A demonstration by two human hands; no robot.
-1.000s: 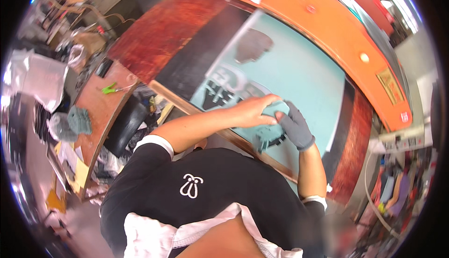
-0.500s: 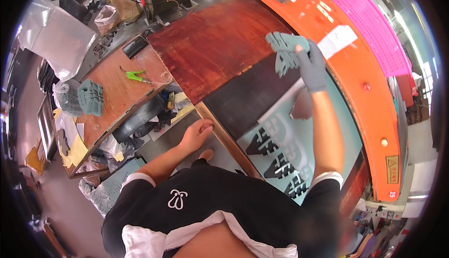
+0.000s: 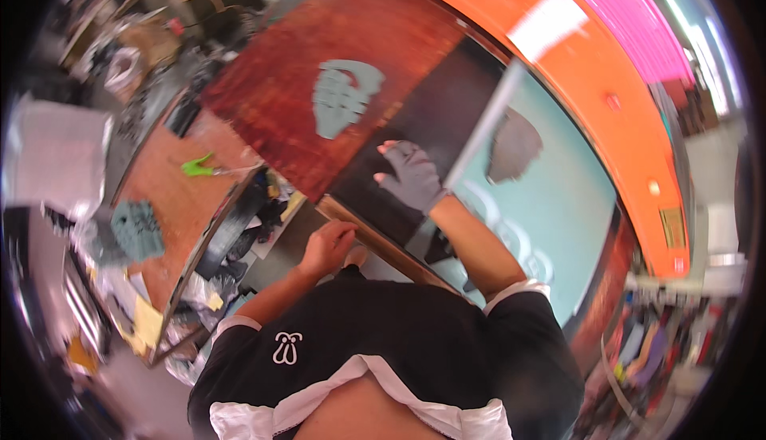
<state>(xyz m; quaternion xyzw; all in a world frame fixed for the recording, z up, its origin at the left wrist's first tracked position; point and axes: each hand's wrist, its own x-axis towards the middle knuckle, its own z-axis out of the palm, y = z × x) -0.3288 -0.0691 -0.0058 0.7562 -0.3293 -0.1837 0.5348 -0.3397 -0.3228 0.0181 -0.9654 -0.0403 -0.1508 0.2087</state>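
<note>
My right hand (image 3: 411, 175), in a grey glove with bare fingertips, hovers over the black strip (image 3: 447, 113) with its fingers spread and nothing in them. Beyond it, grey-green cut-out pieces (image 3: 345, 98) with notched edges lie on the reddish-brown board (image 3: 271, 93). My bare left hand (image 3: 327, 247) is loosely closed beside the wooden front edge (image 3: 375, 236), with no object visible in it. To the right, a pale teal sheet (image 3: 566, 209) bears a dark grey-brown piece (image 3: 515, 149). My right forearm partly covers the black cut shapes (image 3: 439, 247) near the sheet's front.
An orange machine beam (image 3: 590, 81) runs along the far right, with a white paper (image 3: 548, 27) on it and a pink basket (image 3: 630, 9) behind. On the left bench (image 3: 152, 173) are a green-handled tool (image 3: 198, 166) and a stack of grey-green pieces (image 3: 137, 231).
My right hand has let go of the grey-green cut-outs, which now lie on the reddish board. It has come nearer and to the left, blurred by motion. The view has shifted too.
</note>
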